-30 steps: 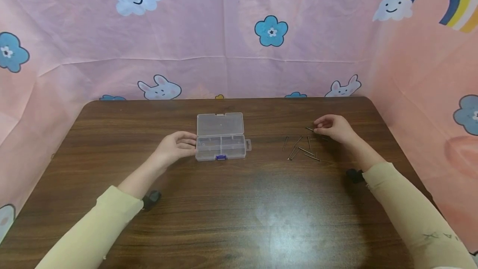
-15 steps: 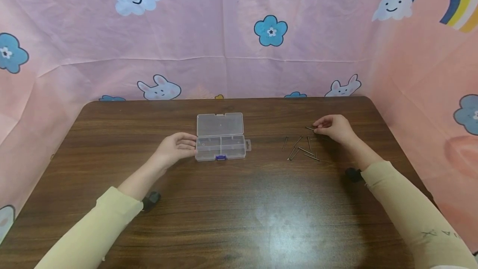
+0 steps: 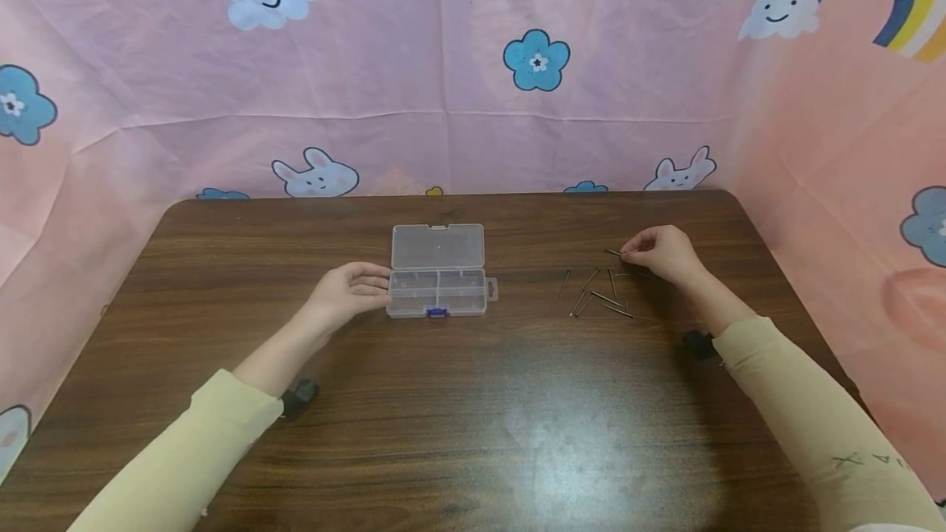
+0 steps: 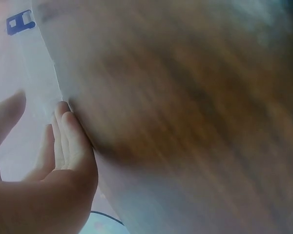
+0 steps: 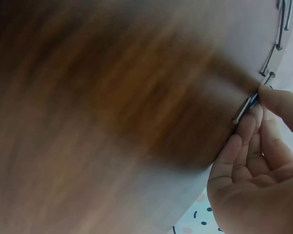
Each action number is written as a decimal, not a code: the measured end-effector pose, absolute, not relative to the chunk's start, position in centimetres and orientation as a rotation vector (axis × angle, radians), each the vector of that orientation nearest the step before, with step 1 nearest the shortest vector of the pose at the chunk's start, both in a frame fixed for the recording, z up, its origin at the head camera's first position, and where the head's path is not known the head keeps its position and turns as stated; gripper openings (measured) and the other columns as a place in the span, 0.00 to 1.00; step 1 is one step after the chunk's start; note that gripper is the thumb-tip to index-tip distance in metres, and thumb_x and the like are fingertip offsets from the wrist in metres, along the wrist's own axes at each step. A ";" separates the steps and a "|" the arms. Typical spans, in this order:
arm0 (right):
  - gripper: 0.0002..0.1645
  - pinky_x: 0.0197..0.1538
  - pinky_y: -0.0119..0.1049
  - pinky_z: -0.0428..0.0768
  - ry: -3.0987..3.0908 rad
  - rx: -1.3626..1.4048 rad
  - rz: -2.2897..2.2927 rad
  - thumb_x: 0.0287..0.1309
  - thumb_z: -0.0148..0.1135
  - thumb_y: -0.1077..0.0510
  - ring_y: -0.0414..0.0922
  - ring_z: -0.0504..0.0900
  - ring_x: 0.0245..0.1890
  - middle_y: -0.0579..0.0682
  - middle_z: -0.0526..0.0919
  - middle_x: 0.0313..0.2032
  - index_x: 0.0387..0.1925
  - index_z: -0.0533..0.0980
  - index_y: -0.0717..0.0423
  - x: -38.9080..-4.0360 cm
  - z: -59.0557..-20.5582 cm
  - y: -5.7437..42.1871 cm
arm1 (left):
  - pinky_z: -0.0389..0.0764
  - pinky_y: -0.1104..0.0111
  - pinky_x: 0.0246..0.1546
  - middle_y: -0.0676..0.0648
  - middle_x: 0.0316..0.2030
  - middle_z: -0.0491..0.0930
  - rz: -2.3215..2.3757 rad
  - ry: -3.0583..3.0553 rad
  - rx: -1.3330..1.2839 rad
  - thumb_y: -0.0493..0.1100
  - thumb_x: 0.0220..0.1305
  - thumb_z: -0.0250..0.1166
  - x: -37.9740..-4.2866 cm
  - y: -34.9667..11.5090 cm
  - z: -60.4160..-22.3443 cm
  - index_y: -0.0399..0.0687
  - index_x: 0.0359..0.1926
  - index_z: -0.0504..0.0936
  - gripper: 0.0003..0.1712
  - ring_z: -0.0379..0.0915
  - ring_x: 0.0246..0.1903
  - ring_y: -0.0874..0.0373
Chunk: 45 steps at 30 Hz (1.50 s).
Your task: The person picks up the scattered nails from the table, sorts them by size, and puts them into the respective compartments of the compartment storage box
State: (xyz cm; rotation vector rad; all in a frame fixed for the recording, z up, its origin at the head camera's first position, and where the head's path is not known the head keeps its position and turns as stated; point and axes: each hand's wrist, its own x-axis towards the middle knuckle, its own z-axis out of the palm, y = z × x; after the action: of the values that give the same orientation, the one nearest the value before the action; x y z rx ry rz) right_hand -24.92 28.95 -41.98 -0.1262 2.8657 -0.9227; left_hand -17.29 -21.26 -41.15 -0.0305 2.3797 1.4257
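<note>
A clear plastic compartment box point(image 3: 414, 314) with a purple latch point(image 3: 438, 313) stands at mid-table in the head view, its lid point(image 3: 438, 246) raised at the back. My left hand point(image 3: 336, 298) touches the box's left side with relaxed fingers; thumb and fingers are apart in the left wrist view. On the right, my right hand point(image 3: 665, 255) pinches a thin metal nail point(image 3: 613, 252) between thumb and fingers at the table surface. Several loose nails point(image 3: 606, 299) lie scattered just in front and to the left of it. In the right wrist view another nail point(image 5: 241, 111) lies close by the fingertips.
The brown wooden table point(image 3: 473, 401) has a patterned pink cloth point(image 3: 443, 80) behind it and at its sides. A hanging tab point(image 3: 492, 289) sticks out from the box's right end. Dark wrist cameras point(image 3: 299, 396) sit under both sleeves.
The right hand's fingers have closed together on the nail. The box lid has shifted very slightly to the right. The left hand stays almost still at the box's side.
</note>
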 end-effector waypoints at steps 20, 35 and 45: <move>0.14 0.49 0.37 0.76 2.813 -0.232 -0.950 0.71 0.68 0.57 0.48 0.82 0.44 0.65 0.91 0.46 0.41 0.87 0.67 -25.3 -41.3 27.3 | 0.74 0.45 0.72 0.29 0.67 0.77 1.440 2.349 -0.056 0.40 0.73 0.69 -17.1 -21.2 -41.0 0.33 0.73 0.70 0.33 0.78 0.66 0.38; 0.12 0.56 0.48 0.80 2.713 -0.350 -1.120 0.69 0.67 0.58 0.58 0.84 0.55 0.64 0.90 0.51 0.43 0.89 0.63 -25.2 -39.6 21.1 | 0.75 0.48 0.72 0.30 0.66 0.78 1.467 2.326 -0.059 0.40 0.73 0.69 -17.2 -21.4 -41.0 0.32 0.72 0.70 0.33 0.79 0.65 0.41; 0.08 0.43 0.35 0.77 2.658 -0.445 -1.224 0.66 0.70 0.60 0.43 0.81 0.37 0.60 0.91 0.44 0.41 0.90 0.61 -25.3 -38.8 16.3 | 0.74 0.47 0.72 0.30 0.67 0.78 1.476 2.303 -0.058 0.42 0.73 0.69 -17.3 -21.5 -41.3 0.33 0.72 0.70 0.33 0.78 0.65 0.42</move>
State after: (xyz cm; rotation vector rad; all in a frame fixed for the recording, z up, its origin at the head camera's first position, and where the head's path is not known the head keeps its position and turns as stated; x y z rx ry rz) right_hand -25.30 16.30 -38.83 -0.4448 2.6578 -1.2235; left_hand -17.30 -21.50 -41.26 -0.0581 2.3028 1.4761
